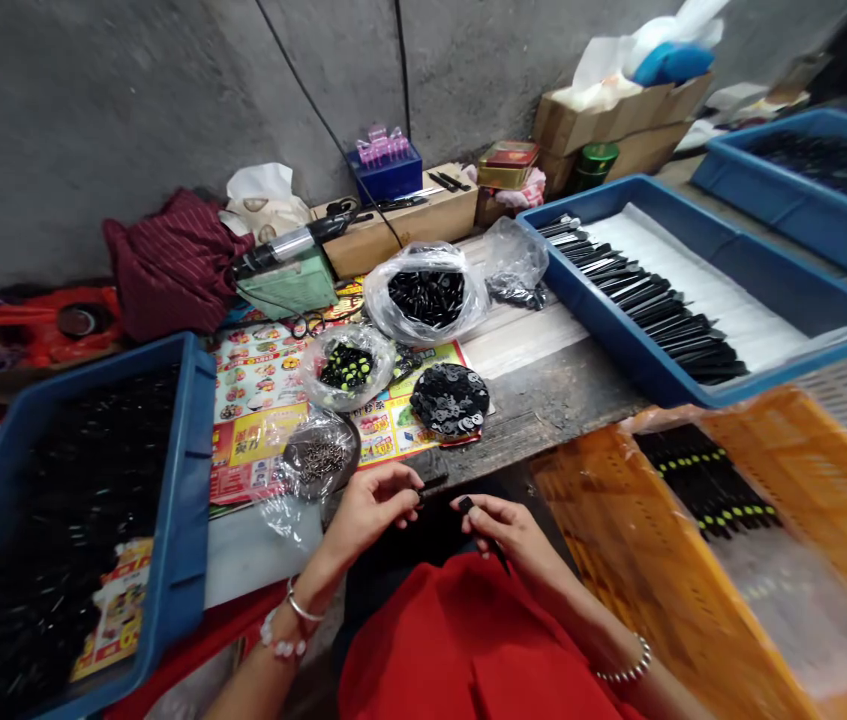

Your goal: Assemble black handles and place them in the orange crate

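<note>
Over the table's front edge, my left hand [378, 503] pinches a thin black piece [434, 484] between thumb and fingers. A short gap away, my right hand [505, 528] is closed around a slim black part [466, 505]; its dark end shows at the fingertips and the rest is mostly hidden by the hand. Closest to the hands are a heap of flat black pieces with holes [450, 400] and a bag of small metal screws or rivets [322, 458]. Behind these stand a bag of black and yellow-green pieces [348, 370] and a bag of glossy black parts [427, 292].
A blue crate [194, 450] of black parts stands at left. On the right, another blue crate [595, 360] holds a row of black strips, above an orange crate [603, 520] with yellow-dotted black pieces. An electric screwdriver [292, 243] lies behind, its cable hanging down.
</note>
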The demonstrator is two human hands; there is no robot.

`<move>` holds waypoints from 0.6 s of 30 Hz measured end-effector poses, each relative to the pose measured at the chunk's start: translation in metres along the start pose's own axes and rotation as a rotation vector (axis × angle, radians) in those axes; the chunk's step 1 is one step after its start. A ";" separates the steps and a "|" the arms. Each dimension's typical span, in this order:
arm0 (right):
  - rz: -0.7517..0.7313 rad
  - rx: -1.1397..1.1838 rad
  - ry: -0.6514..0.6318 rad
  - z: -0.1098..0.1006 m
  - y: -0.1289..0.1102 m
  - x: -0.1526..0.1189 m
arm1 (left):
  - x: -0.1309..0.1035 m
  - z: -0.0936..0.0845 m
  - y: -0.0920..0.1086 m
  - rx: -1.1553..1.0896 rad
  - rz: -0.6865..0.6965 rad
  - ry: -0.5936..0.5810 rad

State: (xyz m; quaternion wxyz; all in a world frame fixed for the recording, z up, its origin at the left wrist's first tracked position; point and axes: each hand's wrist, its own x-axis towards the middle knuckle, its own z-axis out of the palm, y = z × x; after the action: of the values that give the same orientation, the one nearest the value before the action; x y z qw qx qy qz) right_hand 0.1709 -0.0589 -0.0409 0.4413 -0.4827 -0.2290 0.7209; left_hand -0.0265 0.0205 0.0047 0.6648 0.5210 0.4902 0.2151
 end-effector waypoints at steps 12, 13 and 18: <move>-0.041 -0.117 -0.063 0.013 0.000 -0.003 | -0.006 0.019 -0.002 0.064 0.055 0.051; -0.038 -0.122 -0.070 0.013 0.000 -0.004 | -0.006 0.020 -0.002 0.097 0.071 0.054; -0.033 -0.131 -0.101 0.013 -0.001 -0.006 | -0.008 0.024 0.000 0.242 0.137 0.054</move>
State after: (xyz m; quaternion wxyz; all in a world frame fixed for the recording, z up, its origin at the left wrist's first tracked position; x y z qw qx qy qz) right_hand 0.1602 -0.0622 -0.0318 0.4083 -0.4697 -0.3056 0.7207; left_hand -0.0087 0.0028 0.0076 0.5675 0.6238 0.4933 0.2132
